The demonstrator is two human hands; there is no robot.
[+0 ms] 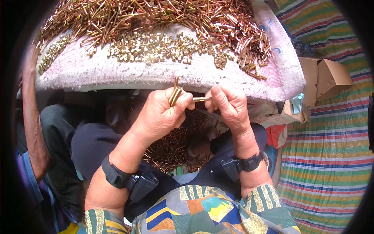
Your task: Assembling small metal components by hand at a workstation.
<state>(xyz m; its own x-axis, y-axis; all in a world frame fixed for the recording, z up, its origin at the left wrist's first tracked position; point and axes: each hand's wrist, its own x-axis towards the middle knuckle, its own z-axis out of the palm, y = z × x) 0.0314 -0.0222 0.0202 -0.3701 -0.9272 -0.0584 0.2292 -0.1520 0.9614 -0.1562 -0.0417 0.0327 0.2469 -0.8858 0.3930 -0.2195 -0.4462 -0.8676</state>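
I am watching the left hand point(157, 113) gripping a small bundle of brass screws point(175, 93) upright, apparently kept ready as a stock, while the right hand point(230, 105) is pinching a single screw point(202, 99) level between thumb and forefinger, its tip touching the left thumb. Both hands are working just below the padded board point(156, 72), which is carrying the heaps of screws point(156, 15) and nuts point(156, 46) within reach. Whether a nut is sitting on the pinched screw I cannot tell; the pile in the lap point(171, 148) is lying half hidden in shadow.
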